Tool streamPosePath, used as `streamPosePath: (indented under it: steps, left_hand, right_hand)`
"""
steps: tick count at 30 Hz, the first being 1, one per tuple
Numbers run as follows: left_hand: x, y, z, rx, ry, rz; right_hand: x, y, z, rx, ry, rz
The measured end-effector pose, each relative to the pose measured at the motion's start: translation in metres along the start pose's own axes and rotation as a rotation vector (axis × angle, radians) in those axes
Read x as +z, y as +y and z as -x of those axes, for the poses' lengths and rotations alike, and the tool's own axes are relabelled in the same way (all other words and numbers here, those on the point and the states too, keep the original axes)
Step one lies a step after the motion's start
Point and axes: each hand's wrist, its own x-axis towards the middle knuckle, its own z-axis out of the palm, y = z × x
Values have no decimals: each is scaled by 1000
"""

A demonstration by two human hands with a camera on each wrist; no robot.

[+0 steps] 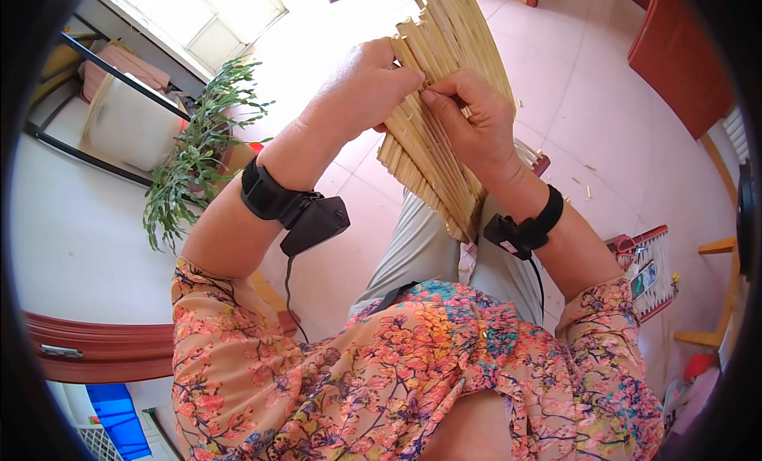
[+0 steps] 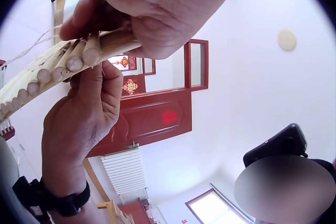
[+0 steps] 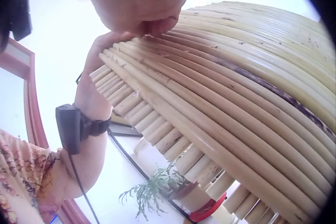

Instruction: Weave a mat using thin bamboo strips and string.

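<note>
A stiff mat of pale plant stalks (image 1: 444, 135), two layers laid crosswise, stands tilted above the person's lap. The left hand (image 1: 361, 88) grips its left edge, thumb on the face turned to the person. Close beside that thumb, the right hand (image 1: 480, 127) has its thumb and bent index finger pinched together at the stalks. Round cut stalk ends (image 2: 73, 64) line the edge between both hands in the left wrist view. A thin pale thread (image 2: 39, 41) trails off past them. From the right wrist, one stalk (image 3: 247, 74) shows dark mottling; the right fingertips are partly hidden.
Below the mat are the person's grey trouser legs (image 1: 413, 250). Stalk scraps (image 1: 589, 192) lie on the tiled floor to the right, near a low red-framed stool (image 1: 655, 274) with a phone on it. At left stand a potted plant (image 1: 202, 143) and a black-framed rack (image 1: 103, 155).
</note>
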Motion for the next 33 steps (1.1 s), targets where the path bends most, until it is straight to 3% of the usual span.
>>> streamPosePath:
  steps: [2,5,7,10,14,16,17,20,22,23,24,27,29,33]
  left_hand:
    - [3,4,-2,15,19,6]
    - [3,23,0,-103,-3,-132]
    - [7,15,-4,-56,29,-81]
    - [10,4,-12,64,28,-22]
    - [14,13,-7,-7,1,-13]
    - [15,7,-7,35,27,-51]
    - [13,6,-7,31,21,-51]
    - [5,5,-8,35,9,-77]
    - [-2,0,-7,-27,-101,78]
    - [-4,-5,-6,-22,-51,86]
    - [4,-15,-6,66,58,181]
    - [-7,-31,-9,0,-9,99]
    - [-15,-37,-2,29,79,53]
    - [-8,-56,-23,16,-40,189]
  right_hand:
    - [-3,2,-2,12,-7,-4]
    - [-3,2,-4,60,8,-21]
    - [-3,2,-2,-84,66,98]
    - [-5,4,-3,-51,57,33]
    - [-11,4,-1,9,73,43]
    - [-13,-4,-1,-206,73,193]
    - [-13,-1,0,-199,75,194]
    - [-19,10,1,-59,-23,100]
    - [-37,7,10,22,-135,71]
    - [-54,6,15,50,-127,95]
    - [-81,8,27,181,-181,105]
    - [-167,-5,71,464,-254,200]
    - [-219,-33,93,764,-233,200]
    - [-356,-108,164,1100,-82,416]
